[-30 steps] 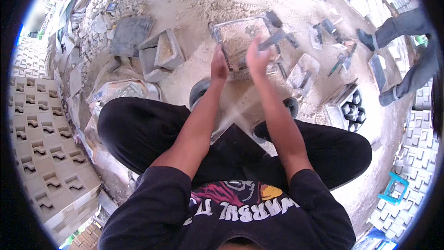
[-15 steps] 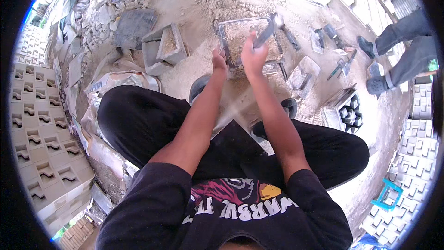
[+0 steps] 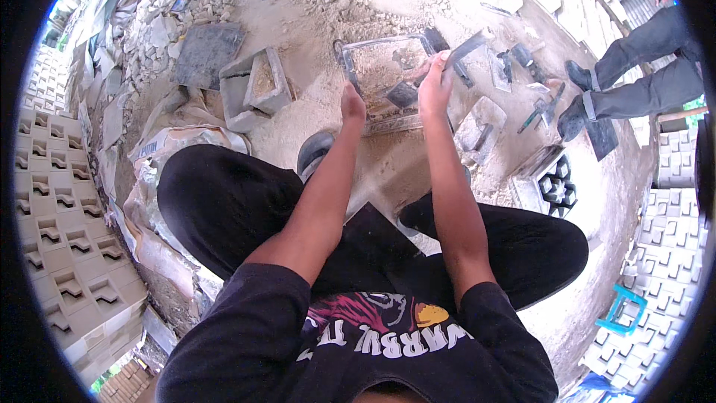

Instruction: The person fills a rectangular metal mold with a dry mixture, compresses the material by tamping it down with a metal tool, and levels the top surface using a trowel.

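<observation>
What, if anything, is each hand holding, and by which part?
The right hand holds a flat-bladed tool, the grip apparently around its middle. The left hand is beside the rectangular frame; any hold there cannot be told.

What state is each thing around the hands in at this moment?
Dark rectangular metal-looking frame, lying flat, sandy powder inside.
Dark flat elongated tool, held, slanting toward the picture's upper right.
Bare right hand, grip closed on the tool.
Bare left hand, at the frame's left edge, contact unclear.
Grey boxy stone-like container, open, some sandy powder inside.
Dark grey squarish plate, lying flat, dusty.
</observation>
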Demonstrator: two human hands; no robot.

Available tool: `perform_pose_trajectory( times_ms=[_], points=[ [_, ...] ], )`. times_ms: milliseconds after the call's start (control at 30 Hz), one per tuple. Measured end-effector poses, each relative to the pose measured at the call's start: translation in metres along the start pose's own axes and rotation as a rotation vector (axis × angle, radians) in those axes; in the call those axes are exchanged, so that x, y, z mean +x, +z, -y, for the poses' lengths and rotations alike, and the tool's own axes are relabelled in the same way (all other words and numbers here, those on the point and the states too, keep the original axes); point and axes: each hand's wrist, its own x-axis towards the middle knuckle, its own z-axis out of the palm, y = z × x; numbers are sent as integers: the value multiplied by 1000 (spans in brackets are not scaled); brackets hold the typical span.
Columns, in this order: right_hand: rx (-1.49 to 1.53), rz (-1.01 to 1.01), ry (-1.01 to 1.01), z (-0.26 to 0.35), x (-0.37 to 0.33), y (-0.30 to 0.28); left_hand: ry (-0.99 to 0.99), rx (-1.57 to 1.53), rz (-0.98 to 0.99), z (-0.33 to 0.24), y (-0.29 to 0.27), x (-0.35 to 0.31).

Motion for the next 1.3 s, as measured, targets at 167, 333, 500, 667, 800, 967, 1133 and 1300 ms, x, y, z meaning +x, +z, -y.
perform_pose_trajectory(
  times_ms=[167,333,500,667,800,967,1133,1300],
  points=[
    [111,63,-93,-3,23,-18,103,342,-96,-27,15,-12],
    [246,-134,-140,2,27,-27,296,678,-67,-34,15,1],
    [296,-324,-163,40,38,-27,509,1064,0,-43,10,34],
    [223,-339,-220,48,52,-22,618,1147,128,-49,11,63],
    [134,-245,-271,38,60,-15,606,1087,156,-50,15,59],
    [116,32,-242,35,39,14,516,477,16,-33,8,44],
    [103,144,-201,7,9,43,258,30,10,-34,6,50],
    [152,198,-146,8,-4,57,-3,-334,80,-27,1,55]
  ],
)
